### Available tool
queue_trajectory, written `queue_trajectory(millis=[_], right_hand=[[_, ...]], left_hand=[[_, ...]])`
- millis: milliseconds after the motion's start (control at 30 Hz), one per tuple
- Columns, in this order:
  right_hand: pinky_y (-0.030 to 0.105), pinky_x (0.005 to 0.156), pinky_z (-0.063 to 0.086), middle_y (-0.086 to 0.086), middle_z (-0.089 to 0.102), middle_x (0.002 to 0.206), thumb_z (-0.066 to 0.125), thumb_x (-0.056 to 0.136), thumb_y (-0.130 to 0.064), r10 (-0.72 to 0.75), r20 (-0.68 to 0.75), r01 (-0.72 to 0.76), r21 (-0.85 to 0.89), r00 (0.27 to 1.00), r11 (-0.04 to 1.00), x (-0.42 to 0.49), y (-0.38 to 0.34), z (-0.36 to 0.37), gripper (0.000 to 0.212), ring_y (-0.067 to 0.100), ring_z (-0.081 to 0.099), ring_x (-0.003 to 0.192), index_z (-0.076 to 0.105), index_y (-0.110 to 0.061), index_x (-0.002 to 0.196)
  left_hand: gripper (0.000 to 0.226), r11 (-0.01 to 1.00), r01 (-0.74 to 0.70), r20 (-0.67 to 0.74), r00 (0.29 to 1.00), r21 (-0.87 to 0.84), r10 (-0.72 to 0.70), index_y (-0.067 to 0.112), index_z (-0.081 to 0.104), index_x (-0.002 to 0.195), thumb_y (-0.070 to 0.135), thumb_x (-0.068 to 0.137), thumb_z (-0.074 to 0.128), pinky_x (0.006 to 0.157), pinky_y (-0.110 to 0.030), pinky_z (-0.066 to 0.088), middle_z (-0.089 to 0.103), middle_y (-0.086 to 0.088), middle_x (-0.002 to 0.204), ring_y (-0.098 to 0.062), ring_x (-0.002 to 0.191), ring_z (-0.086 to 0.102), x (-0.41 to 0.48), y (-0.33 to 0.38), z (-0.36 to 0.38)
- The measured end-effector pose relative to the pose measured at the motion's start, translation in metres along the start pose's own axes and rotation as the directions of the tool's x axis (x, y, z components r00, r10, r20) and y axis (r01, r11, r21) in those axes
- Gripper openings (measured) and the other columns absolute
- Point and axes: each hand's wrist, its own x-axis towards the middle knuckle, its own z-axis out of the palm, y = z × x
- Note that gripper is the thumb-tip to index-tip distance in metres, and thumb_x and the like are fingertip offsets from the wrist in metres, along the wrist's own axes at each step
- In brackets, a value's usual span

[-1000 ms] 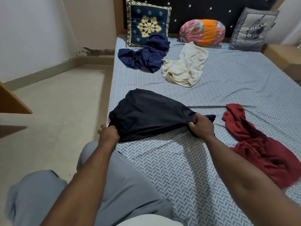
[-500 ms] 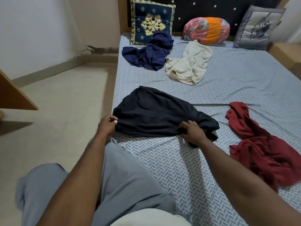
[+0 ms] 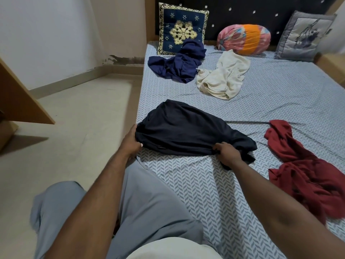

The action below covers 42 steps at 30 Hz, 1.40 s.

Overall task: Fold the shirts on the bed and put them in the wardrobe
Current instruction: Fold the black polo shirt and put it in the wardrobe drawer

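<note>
Black shirt (image 3: 186, 131) lies bunched at the near left edge of the bed (image 3: 196, 184). Our left hand (image 3: 130, 143) grips its left corner; our right hand (image 3: 226, 154) pinches its near hem. Risk, we judge: uneven pull from either hand would skew the fold or drag fabric off the bed.

Pale walls (image 3: 46, 34) meet a beige floor (image 3: 84, 118); a dark damp stain (image 3: 127, 59) marks the skirting beside the bed (image 3: 280, 101). A black studded headboard (image 3: 261, 12) backs three cushions (image 3: 182, 28). A wooden panel (image 3: 16, 101) slants at the left.
</note>
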Motion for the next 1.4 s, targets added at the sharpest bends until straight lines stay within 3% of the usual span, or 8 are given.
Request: queue_trajectory(millis=[100,300,567,800,967,1233,1333,1400], right_hand=[[0.036,0.077,0.047,0.000,0.057,0.104,0.056,0.085,-0.019,0.058,-0.078,-0.053,0.060,0.995,0.997,-0.003,0.000,0.000,0.026,0.026,0.059,0.105,0.064,-0.028,0.108],[0.035,0.073,0.046,0.005,0.051,0.099,0.055,0.087,-0.025,0.136,-0.237,-0.090,0.194,0.962,0.977,-0.002,0.007,-0.025,0.019,0.029,0.059,0.093,0.069,-0.022,0.101],[0.035,0.067,0.037,0.007,0.060,0.090,0.048,0.084,-0.018,0.260,-0.534,-0.070,0.351,0.804,0.934,-0.002,-0.005,-0.078,0.007,0.029,0.054,0.087,0.054,-0.018,0.087],[0.030,0.071,0.046,0.007,0.063,0.084,0.060,0.076,-0.025,0.166,0.030,-0.169,0.196,0.986,0.966,-0.009,0.009,-0.083,0.008,0.028,0.063,0.089,0.055,-0.019,0.076],[0.027,0.072,0.049,0.005,0.064,0.096,0.074,0.076,-0.039,0.219,0.417,-0.212,-0.064,0.882,0.975,-0.016,0.005,-0.069,0.038,0.023,0.062,0.087,0.066,-0.011,0.102],[0.037,0.093,0.050,0.013,0.060,0.126,0.038,0.103,-0.039,0.279,0.495,-0.241,-0.140,0.823,0.960,-0.004,-0.001,-0.074,0.046,0.030,0.062,0.102,0.052,-0.007,0.132],[0.035,0.087,0.048,0.013,0.060,0.117,0.040,0.102,-0.034,0.305,0.467,-0.214,-0.238,0.830,0.947,0.003,-0.010,-0.103,0.041,0.030,0.061,0.107,0.054,-0.009,0.131],[0.032,0.069,0.053,0.014,0.063,0.087,0.047,0.098,-0.030,0.339,0.489,-0.260,-0.224,0.804,0.939,0.013,-0.016,-0.123,0.036,0.031,0.068,0.086,0.056,-0.001,0.118]], left_hand=[[0.083,0.995,0.091,-0.083,0.992,-0.037,-0.094,0.027,0.040,0.143,-0.018,0.075,0.052,0.080,-0.030,0.050,0.062,-0.005,0.109,-0.015,0.095,0.061,-0.003,0.001,-0.001],[0.059,0.992,0.111,-0.151,0.984,0.067,-0.100,0.022,0.058,0.123,-0.004,0.073,0.073,0.068,-0.030,0.050,0.060,-0.008,0.086,-0.022,0.074,0.058,-0.003,0.002,-0.002],[0.020,0.976,-0.160,-0.356,0.912,0.148,0.204,0.020,0.076,0.096,0.009,0.081,0.070,0.073,-0.011,0.046,0.073,0.005,0.089,-0.005,0.079,0.065,0.000,0.045,-0.019],[0.025,0.828,0.017,-0.098,0.994,0.560,0.046,0.019,0.077,0.099,0.006,0.081,0.067,0.080,-0.033,0.056,0.074,-0.011,0.093,-0.029,0.085,0.070,-0.009,0.024,-0.019],[0.022,0.568,-0.036,-0.005,0.997,0.822,0.071,0.011,0.073,0.093,0.009,0.074,0.063,0.075,-0.032,0.050,0.071,-0.015,0.095,-0.034,0.094,0.066,-0.019,0.031,-0.010],[0.031,0.239,-0.029,0.046,0.997,0.971,-0.065,0.011,0.060,0.121,0.015,0.095,0.042,0.087,-0.035,0.049,0.062,-0.010,0.122,-0.028,0.109,0.061,-0.001,0.038,0.019],[0.031,0.276,0.029,0.014,0.988,0.961,-0.152,0.010,0.061,0.115,0.008,0.092,0.042,0.085,-0.034,0.051,0.066,-0.010,0.114,-0.025,0.104,0.065,0.021,0.056,0.020],[0.024,0.520,0.200,-0.013,0.941,0.830,-0.339,0.005,0.064,0.100,0.005,0.090,0.043,0.070,-0.031,0.056,0.072,-0.010,0.081,-0.020,0.070,0.070,0.041,0.058,0.016]])
